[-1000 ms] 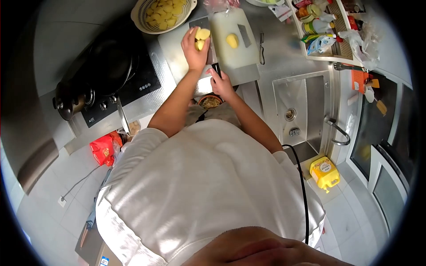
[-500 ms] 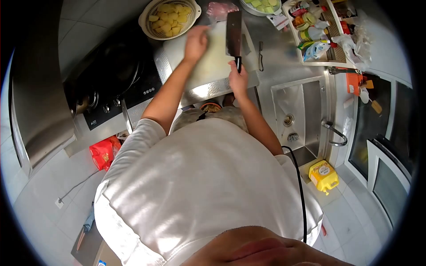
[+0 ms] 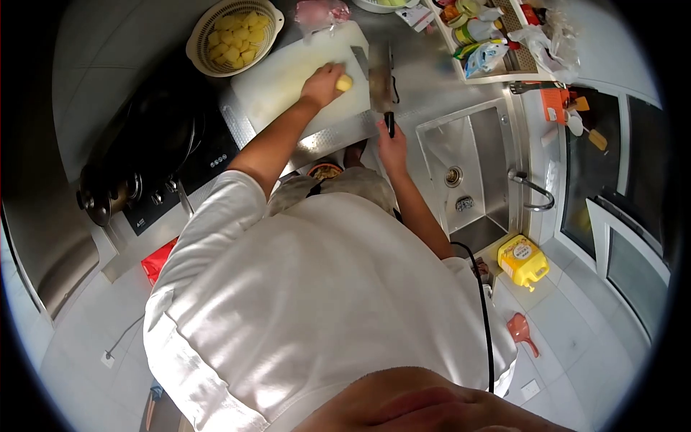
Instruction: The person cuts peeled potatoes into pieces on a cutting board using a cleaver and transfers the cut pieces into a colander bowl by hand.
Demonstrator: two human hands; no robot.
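On the white cutting board [image 3: 270, 90], my left hand [image 3: 323, 83] has its fingers curled against a peeled yellow potato piece [image 3: 344, 83], which shows at the fingertips. My right hand [image 3: 392, 149] is closed round the black handle of a cleaver [image 3: 378, 81]. Its broad blade points away from me, over the board's right edge, a short way to the right of the potato. Beyond the board at the left stands a white colander [image 3: 196, 45] with several potato pieces [image 3: 234, 42] in it.
A pink plastic bag [image 3: 320, 13] lies behind the board. The stove [image 3: 216, 160] with a dark pan is at the left, the steel sink [image 3: 461, 155] at the right. Bottles and packets fill a rack [image 3: 471, 78] at the back right. A yellow jug [image 3: 523, 261] stands on the floor.
My left hand has gone from the board's far side, near the colander, to its near right part and now has a potato piece. The cleaver has shifted toward the right edge; the view has turned.
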